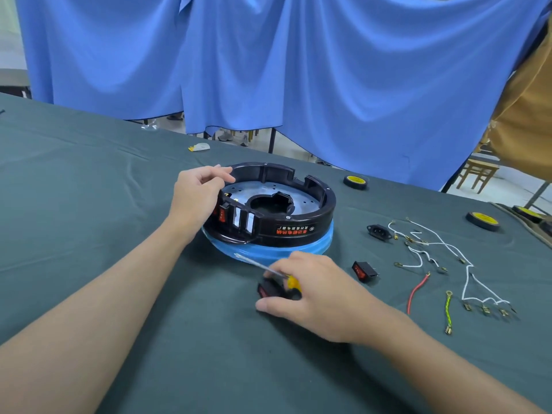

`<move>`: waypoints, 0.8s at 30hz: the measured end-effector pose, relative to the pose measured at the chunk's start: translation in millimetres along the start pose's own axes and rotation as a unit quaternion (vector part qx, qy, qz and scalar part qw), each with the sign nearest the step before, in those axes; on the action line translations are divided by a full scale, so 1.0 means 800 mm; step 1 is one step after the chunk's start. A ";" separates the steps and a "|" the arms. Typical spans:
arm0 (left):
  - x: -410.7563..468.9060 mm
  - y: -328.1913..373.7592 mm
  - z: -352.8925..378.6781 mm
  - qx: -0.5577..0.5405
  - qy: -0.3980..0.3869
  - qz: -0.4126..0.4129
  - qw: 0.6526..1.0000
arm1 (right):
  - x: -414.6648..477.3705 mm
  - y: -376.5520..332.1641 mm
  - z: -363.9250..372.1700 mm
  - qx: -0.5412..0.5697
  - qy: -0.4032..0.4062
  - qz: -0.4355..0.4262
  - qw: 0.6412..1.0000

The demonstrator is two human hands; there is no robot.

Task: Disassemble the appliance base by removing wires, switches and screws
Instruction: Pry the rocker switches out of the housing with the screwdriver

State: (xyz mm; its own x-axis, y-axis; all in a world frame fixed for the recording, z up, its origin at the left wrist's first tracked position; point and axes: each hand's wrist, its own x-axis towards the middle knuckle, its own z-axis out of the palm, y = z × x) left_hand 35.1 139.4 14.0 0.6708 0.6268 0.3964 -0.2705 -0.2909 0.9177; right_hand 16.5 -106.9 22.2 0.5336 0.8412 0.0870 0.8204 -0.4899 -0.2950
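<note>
Appliance base (298, 227): black ring housing with a metal plate inside. It sits on a blue lower part near the middle of the tabletop (89, 210), which is covered in dark green cloth. The panel on its near-left side still has a red rocker switch (221, 216) seated. We see two open slots just to the right of it.

Left hand (195, 197): it grips the base at the left rim, fingers curled over the top edge above the switch panel.

Right hand (316, 297): it rests on the tabletop in front of the base, closed round a screwdriver (291, 282) with a yellow handle. The shaft points up-left towards the blue part. A loose black switch (266, 289) with a red rocker lies under the fingers, against the thumb side. We cannot tell whether the hand is pinching it or only touching it.

Parts laid out to the right, apart from the base:
- second loose switch (365, 271), just beside the right hand
- black power socket (379, 232)
- tangle of white wires (433, 249) with metal terminals
- red wire (418, 291)
- green-yellow wire (448, 312)

Two black-and-yellow tape rolls (355, 182) (482, 221) lie further back. A blue curtain (268, 70) hangs behind the tabletop.
</note>
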 end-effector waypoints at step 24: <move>-0.041 0.034 0.028 0.205 -0.068 0.130 0.968 | -0.012 0.154 -0.092 0.050 0.077 0.187 0.978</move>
State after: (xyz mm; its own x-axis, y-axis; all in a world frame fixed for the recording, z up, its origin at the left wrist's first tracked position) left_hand 21.4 94.6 25.7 0.7087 0.4012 0.5803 -0.1647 -0.7058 0.6890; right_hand 127.8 -192.3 55.0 0.8232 0.5597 0.0952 0.5423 -0.7256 -0.4236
